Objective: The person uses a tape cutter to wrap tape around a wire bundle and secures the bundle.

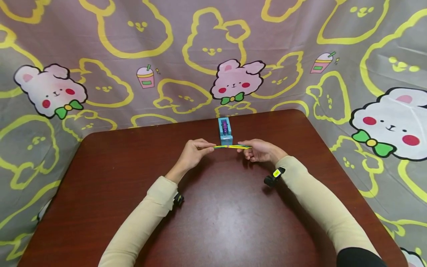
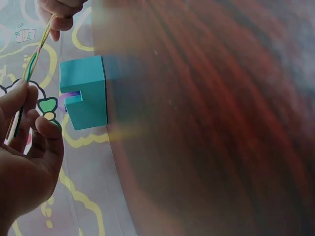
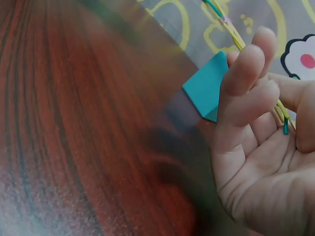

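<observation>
A thin bundle of yellow and green wires [image 1: 230, 147] stretches level between both hands above the table. My left hand [image 1: 193, 152] pinches its left end between thumb and fingers, and my right hand [image 1: 261, 150] pinches the other end. Cut wire ends poke out past the right fingers in the right wrist view. Around the middle of the bundle is a small pinkish band [image 2: 38, 49]. Just behind the wires stands a teal tape dispenser [image 1: 225, 139] with a purple roll core [image 1: 225, 127]; its front edge sits right by the bundle in the head view.
The dark reddish-brown wooden table [image 1: 213, 215] has its far edge close behind the dispenser. A grey curtain [image 1: 186, 33] with yellow outlines and white bunnies surrounds the back and sides. Small black cameras [image 1: 273, 177] are strapped at the wrists.
</observation>
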Action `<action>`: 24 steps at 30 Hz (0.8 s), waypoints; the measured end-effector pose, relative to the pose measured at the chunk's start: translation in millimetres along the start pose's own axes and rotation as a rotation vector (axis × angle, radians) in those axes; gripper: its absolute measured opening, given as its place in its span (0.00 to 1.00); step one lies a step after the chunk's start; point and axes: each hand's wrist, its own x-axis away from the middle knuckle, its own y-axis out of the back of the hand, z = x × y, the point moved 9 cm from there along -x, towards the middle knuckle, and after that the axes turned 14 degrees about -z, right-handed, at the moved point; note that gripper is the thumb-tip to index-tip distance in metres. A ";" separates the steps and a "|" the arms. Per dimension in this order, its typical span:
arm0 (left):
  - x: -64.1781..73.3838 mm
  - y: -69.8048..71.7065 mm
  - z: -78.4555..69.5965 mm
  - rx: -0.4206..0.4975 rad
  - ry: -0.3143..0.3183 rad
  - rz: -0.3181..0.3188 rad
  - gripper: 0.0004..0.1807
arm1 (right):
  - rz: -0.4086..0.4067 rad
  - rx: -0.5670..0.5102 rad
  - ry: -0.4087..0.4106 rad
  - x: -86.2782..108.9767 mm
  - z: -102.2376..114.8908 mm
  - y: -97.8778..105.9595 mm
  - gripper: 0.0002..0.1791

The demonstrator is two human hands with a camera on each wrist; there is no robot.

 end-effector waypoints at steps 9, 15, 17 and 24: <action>9.1 0.7 -34.9 -0.037 -0.031 0.025 0.07 | 0.064 0.021 -0.018 1.0 -7.9 -0.7 0.22; 10.3 0.0 -41.8 -0.036 -0.052 0.026 0.08 | 0.054 0.029 0.001 3.2 -4.1 3.7 0.20; 9.5 -0.7 -40.6 -0.033 -0.052 0.028 0.09 | 0.046 0.034 0.014 4.7 -1.2 5.9 0.19; 4.4 -1.9 -28.6 -0.015 -0.036 0.023 0.11 | 0.042 0.065 0.076 12.8 13.1 9.4 0.23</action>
